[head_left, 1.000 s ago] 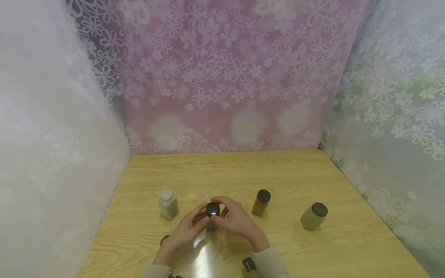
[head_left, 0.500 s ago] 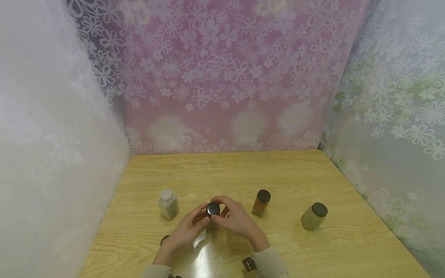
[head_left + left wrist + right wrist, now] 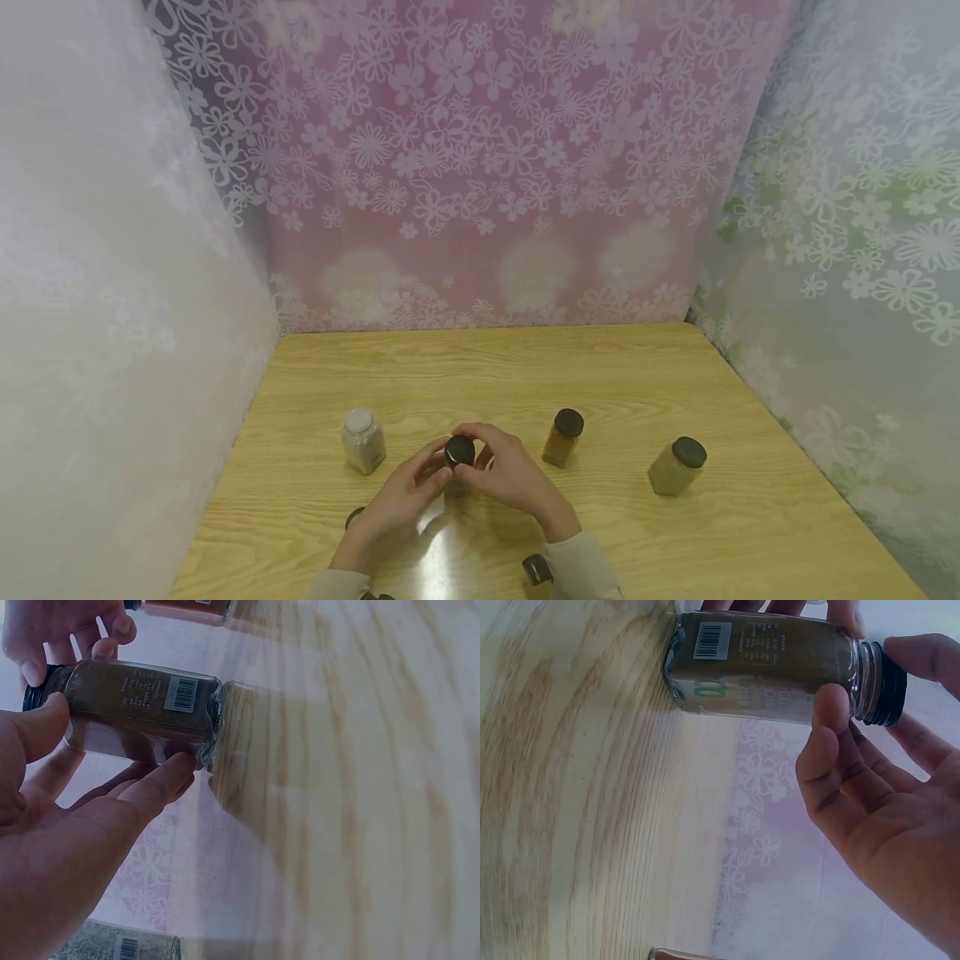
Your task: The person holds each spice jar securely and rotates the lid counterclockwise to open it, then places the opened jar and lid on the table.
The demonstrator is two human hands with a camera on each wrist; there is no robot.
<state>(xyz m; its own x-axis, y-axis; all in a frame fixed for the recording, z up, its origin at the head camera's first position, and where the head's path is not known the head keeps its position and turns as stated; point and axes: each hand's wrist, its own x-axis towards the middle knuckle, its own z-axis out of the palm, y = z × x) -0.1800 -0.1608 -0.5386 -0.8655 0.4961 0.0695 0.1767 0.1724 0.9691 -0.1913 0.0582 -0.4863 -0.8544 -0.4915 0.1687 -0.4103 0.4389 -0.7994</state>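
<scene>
A square glass spice jar (image 3: pixel 757 660) of brown powder stands on the table between both hands. Its black lid (image 3: pixel 459 451) sits on the neck, and glass threads show below the lid in the right wrist view. My left hand (image 3: pixel 401 496) grips the jar's body, with fingers low on the glass and the thumb up near the neck, as the left wrist view shows. At the top, my right hand (image 3: pixel 510 475) pinches the lid between thumb and forefinger. Its other fingers curl loosely beside the jar's shoulder.
To the left stands a jar (image 3: pixel 363 446) with a pale top. On the right are an orange-brown spice jar (image 3: pixel 561 442) and a beige one (image 3: pixel 675 468), both dark-lidded. A dark round object (image 3: pixel 355 517) is partly hidden by the left wrist. Floral cloth (image 3: pixel 480 167) surrounds the wooden table (image 3: pixel 480 367).
Both hands and the jar hold nearly the same place. Only the bright reflection on the black lid has shifted.
</scene>
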